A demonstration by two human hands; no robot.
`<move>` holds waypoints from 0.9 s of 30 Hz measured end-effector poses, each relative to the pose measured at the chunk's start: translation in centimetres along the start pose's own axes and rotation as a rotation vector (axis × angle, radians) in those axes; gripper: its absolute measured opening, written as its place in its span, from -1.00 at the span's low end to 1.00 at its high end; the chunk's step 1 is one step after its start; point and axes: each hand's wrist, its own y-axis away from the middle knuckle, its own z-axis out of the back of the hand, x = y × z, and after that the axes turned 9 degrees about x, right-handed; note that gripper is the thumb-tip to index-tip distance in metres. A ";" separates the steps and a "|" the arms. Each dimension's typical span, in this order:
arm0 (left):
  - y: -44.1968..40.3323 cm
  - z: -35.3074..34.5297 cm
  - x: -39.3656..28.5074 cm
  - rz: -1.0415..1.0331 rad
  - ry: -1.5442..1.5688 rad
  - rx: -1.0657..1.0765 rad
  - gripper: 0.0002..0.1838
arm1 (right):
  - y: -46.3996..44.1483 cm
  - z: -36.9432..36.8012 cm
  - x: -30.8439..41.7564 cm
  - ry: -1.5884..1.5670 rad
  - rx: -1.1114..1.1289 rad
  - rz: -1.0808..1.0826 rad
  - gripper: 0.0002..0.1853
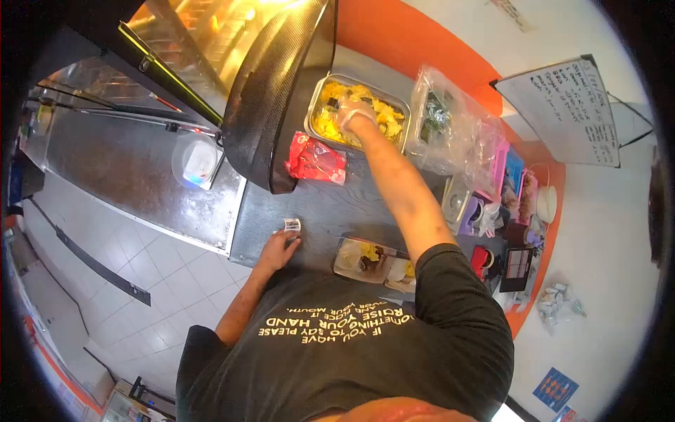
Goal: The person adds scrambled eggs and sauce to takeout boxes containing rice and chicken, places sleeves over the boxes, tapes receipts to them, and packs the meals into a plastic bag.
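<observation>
My right hand [356, 114], in a clear plastic glove, reaches into a metal tray [406, 116] of yellow food [330, 126] with some dark pieces in it. Its fingertips are hidden against the food, so their grip does not show. My left hand [280, 250] rests bare on the dark counter [316, 211], fingers stretched out beside a small printed label [292, 225]. Close to my body stands a clear food container [346, 257] with yellow and dark food. Next to it is another container [399, 276], partly covered by my sleeve.
A red packet [316, 159] lies below the tray. Left of it stands a lit display warmer [264, 98]. Clear plastic bags [450, 116] and a pink basket [498, 165] line the right side. A round clear lid or tub [195, 160] sits on the metal surface at left.
</observation>
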 end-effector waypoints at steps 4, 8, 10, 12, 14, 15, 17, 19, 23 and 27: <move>-0.2 -0.2 1.0 -0.010 -0.004 -0.019 -0.75 | 4.3 2.3 3.2 0.190 0.027 0.116 -0.48; -0.4 0.4 0.1 0.003 0.014 -0.007 -0.76 | 3.1 1.6 2.9 0.280 0.037 0.125 -0.59; -0.6 0.6 -0.2 0.013 0.046 0.005 -0.76 | 4.2 2.0 2.2 0.156 0.005 0.093 -0.65; -0.9 0.8 0.0 -0.037 0.022 0.003 -0.76 | 0.4 -0.6 -1.7 -0.128 0.018 0.141 -0.64; -1.1 0.7 0.4 -0.057 -0.003 -0.002 -0.75 | 0.3 -0.3 -3.5 -0.285 -0.037 0.195 -0.55; -1.1 0.5 0.6 -0.070 -0.028 -0.008 -0.74 | 3.1 1.4 -3.4 -0.286 -0.041 0.183 -0.55; -1.4 0.5 1.0 -0.077 -0.026 0.020 -0.75 | 11.6 4.8 -2.4 -0.734 -0.015 0.243 -0.49; -1.0 0.3 1.6 -0.097 -0.034 0.028 -0.75 | 14.6 3.2 -6.0 -0.726 0.081 0.165 -0.43; -0.4 0.4 0.8 -0.133 -0.058 0.036 -0.77 | 29.4 3.6 -8.4 -0.805 0.363 0.185 -0.43; 0.6 0.2 0.1 -0.166 -0.093 0.048 -0.74 | 35.3 -2.9 -13.8 -0.493 0.488 0.199 -0.43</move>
